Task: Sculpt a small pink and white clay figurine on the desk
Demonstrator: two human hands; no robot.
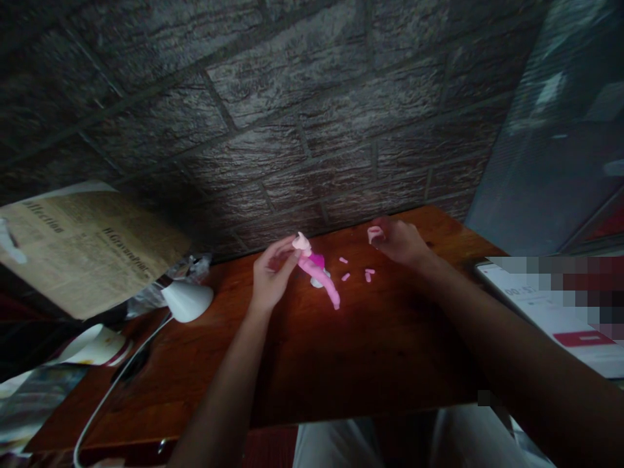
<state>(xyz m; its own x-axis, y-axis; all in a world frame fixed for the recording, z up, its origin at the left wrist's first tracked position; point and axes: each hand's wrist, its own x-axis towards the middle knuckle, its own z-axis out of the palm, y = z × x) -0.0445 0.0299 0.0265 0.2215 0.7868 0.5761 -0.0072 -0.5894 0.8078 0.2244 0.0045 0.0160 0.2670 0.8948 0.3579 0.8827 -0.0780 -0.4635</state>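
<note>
My left hand [273, 272] is closed, thumb and fingers around the pale pink top of a pink clay-like figure [319, 273]. A long pink strip of it slants down to the right over the wooden table. Behind the strip show a magenta part [316, 261] and a whitish round piece [320, 281] low on the tabletop. To the right, my right hand [400, 242] pinches a small pale pink piece [374, 234] near the wall. Between the hands lie several short pink pieces [368, 275]. How the figure's parts join is too dim to tell.
A dark brick-patterned wall [312, 123] rises behind the table [341, 364]. At left stand a lamp with a printed paper shade [92, 247], its white cone base [188, 300] with a cable, and a white cup [95, 346]. A lit screen [531, 305] is at right.
</note>
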